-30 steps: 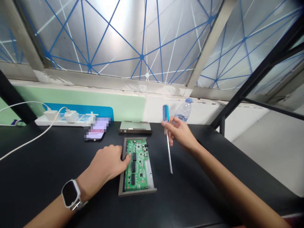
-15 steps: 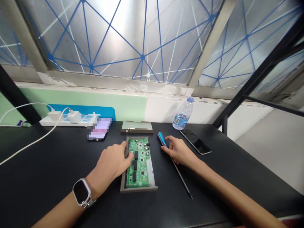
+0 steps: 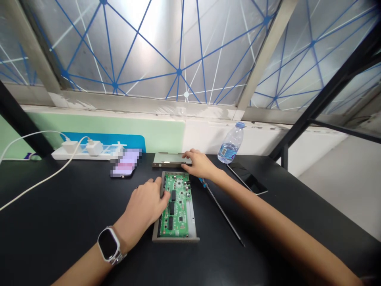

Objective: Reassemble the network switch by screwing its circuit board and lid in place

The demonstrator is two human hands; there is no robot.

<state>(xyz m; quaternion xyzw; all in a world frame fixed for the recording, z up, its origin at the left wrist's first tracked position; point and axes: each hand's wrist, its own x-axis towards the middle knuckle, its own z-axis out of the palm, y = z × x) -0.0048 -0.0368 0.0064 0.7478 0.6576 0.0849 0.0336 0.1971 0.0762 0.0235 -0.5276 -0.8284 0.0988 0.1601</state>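
My left hand [image 3: 149,200] is closed on the left wall of an open metal case [image 3: 175,239], thumb over the inside edge and fingers outside. A green circuit board [image 3: 180,210] with black chips lies in the case. Farther back, my right hand [image 3: 198,163] is at the right end of a flat metal cover [image 3: 168,158], its thumb at the front edge and its fingers over the top. Below my right wrist lies a long screwdriver [image 3: 223,212]; most of its blue handle is hidden by the hand, and its tip points toward me.
A water bottle [image 3: 230,145] and a dark phone [image 3: 248,178] are at the back right. On the back left, a second phone [image 3: 126,163] lies by a white power strip [image 3: 64,154] with plugged-in chargers and a white cable [image 3: 47,174]. Black frame bars [image 3: 297,131] rise at the right.
My right hand has let go of the screwdriver and moved back and left to the metal cover. The screwdriver lies on the table. My left hand stays on the case.
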